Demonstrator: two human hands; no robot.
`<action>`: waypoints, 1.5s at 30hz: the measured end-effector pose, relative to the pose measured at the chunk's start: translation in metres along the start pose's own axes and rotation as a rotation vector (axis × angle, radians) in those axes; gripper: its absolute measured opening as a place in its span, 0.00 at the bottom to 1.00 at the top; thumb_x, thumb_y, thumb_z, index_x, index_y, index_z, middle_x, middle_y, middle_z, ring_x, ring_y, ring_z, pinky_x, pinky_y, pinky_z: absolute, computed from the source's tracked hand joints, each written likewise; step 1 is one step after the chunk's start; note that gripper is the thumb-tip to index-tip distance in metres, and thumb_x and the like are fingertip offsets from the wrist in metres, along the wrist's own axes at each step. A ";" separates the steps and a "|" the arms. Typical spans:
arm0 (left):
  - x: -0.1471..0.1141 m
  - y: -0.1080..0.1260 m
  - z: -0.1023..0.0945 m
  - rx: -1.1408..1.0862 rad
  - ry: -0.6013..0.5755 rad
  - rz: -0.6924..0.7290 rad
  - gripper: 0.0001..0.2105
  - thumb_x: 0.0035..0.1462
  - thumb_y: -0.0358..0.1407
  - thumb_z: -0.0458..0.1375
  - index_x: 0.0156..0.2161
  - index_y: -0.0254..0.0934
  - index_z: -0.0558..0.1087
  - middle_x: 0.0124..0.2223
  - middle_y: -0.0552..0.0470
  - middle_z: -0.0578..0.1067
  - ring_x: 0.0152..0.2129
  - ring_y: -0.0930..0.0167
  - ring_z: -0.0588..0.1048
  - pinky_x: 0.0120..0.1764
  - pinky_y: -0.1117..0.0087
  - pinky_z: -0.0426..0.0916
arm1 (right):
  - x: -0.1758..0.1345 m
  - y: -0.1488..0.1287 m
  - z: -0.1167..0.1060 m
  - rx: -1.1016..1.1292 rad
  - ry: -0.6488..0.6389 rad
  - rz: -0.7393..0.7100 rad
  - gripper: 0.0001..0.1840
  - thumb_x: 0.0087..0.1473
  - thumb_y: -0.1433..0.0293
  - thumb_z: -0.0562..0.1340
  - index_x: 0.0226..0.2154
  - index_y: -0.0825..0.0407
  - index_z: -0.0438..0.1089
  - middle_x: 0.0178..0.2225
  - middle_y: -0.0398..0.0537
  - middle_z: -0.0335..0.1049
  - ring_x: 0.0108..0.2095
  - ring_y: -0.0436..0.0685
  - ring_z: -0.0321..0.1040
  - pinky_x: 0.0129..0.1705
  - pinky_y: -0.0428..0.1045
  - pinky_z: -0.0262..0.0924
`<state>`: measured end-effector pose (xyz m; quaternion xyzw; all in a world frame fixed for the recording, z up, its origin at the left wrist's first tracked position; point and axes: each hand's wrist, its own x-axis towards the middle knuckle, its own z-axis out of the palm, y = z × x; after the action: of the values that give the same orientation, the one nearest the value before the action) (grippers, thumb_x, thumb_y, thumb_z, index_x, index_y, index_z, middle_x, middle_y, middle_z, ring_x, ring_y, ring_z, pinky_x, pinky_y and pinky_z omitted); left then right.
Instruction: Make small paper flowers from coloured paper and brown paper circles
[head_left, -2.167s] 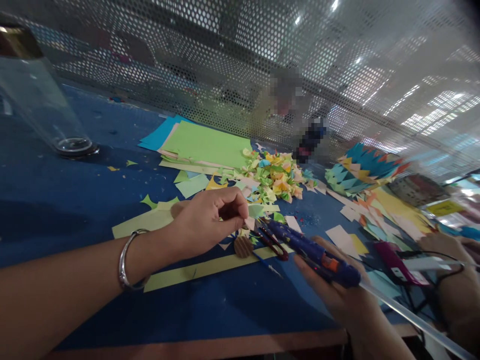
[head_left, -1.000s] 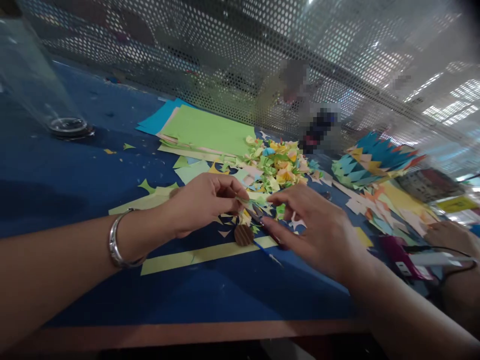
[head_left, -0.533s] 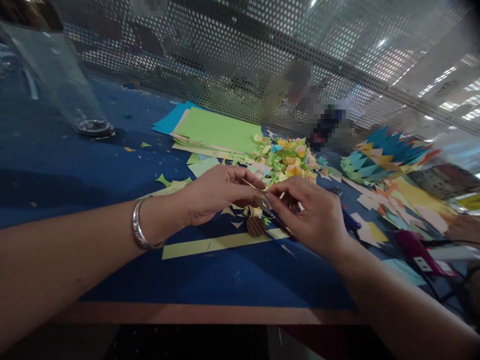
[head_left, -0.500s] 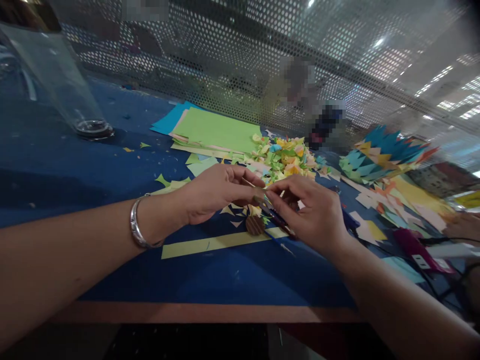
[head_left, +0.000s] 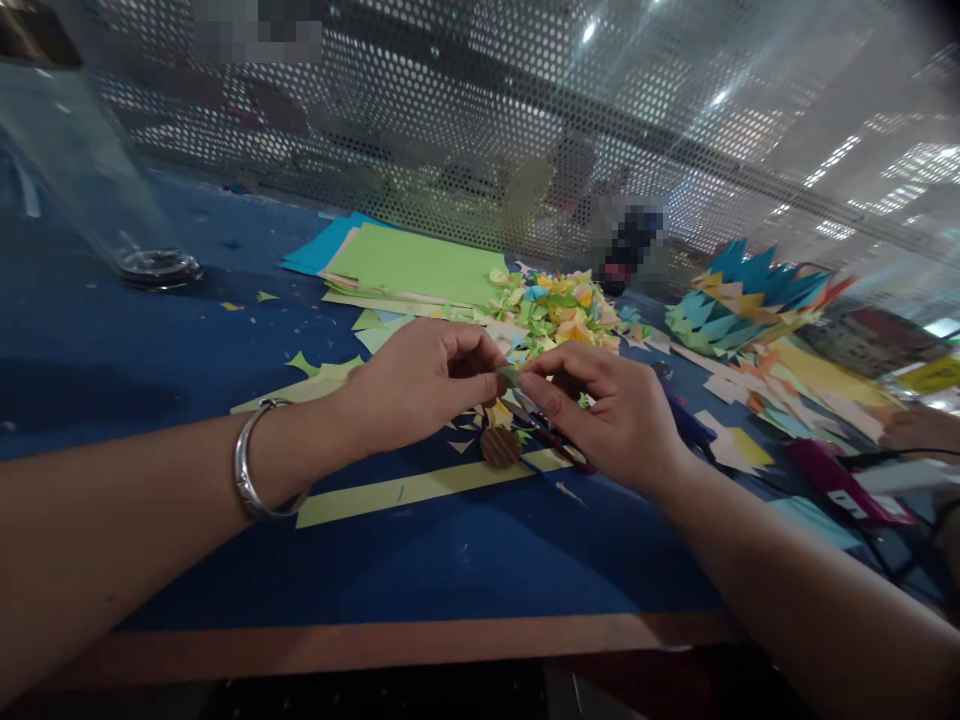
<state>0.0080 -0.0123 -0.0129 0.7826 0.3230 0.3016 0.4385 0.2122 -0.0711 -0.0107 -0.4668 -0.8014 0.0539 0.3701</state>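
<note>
A small green piece of paper (head_left: 510, 376) is pinched between the fingertips of both hands, above the blue table. My left hand (head_left: 427, 385), with a silver bangle (head_left: 244, 465) at its wrist, is closed on the paper's left side. From the right, my right hand (head_left: 611, 410) grips it between thumb and forefinger. Below the hands lie scissors (head_left: 555, 440), a round brown striped disc (head_left: 500, 447) and a thin blue tool with a pale tip (head_left: 551, 478). A yellow-green paper strip (head_left: 420, 489) runs beneath them. Just behind the hands rises a heap of small folded coloured papers (head_left: 559, 305).
Stacked green and blue sheets (head_left: 420, 262) lie at the back. A clear bottle (head_left: 97, 180) stands at left. To the right are a spiky paper crown (head_left: 757, 300), paper scraps (head_left: 780, 390), a purple power strip (head_left: 844, 480) and another person's hand (head_left: 919, 432). A perforated metal screen (head_left: 420, 140) borders the back.
The green paper shows more plainly between my fingertips, and my hands have shifted slightly. The whole scene sits a little further left as the view turns.
</note>
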 end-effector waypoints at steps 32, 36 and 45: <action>-0.003 0.007 0.009 -0.506 0.139 -0.152 0.10 0.51 0.38 0.68 0.38 0.37 0.82 0.38 0.49 0.82 0.35 0.69 0.79 0.45 0.67 0.74 | -0.001 0.001 0.007 -0.136 0.081 -0.115 0.05 0.60 0.67 0.64 0.36 0.52 0.72 0.31 0.44 0.71 0.22 0.46 0.62 0.27 0.45 0.59; -0.003 0.008 0.009 -0.556 0.133 -0.184 0.09 0.51 0.37 0.68 0.38 0.37 0.82 0.38 0.49 0.82 0.35 0.70 0.79 0.46 0.67 0.73 | -0.002 0.002 0.007 -0.140 0.070 -0.115 0.06 0.59 0.67 0.64 0.38 0.52 0.72 0.32 0.44 0.72 0.22 0.46 0.62 0.28 0.45 0.59; -0.002 0.007 0.007 -0.561 0.131 -0.177 0.10 0.50 0.37 0.68 0.38 0.37 0.82 0.38 0.49 0.82 0.38 0.67 0.79 0.48 0.64 0.73 | -0.003 0.002 0.007 -0.127 0.066 -0.112 0.08 0.59 0.65 0.65 0.39 0.52 0.73 0.32 0.44 0.72 0.21 0.46 0.61 0.29 0.46 0.59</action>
<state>0.0139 -0.0198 -0.0104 0.5784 0.3216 0.3896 0.6405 0.2099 -0.0706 -0.0175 -0.4451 -0.8154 -0.0332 0.3686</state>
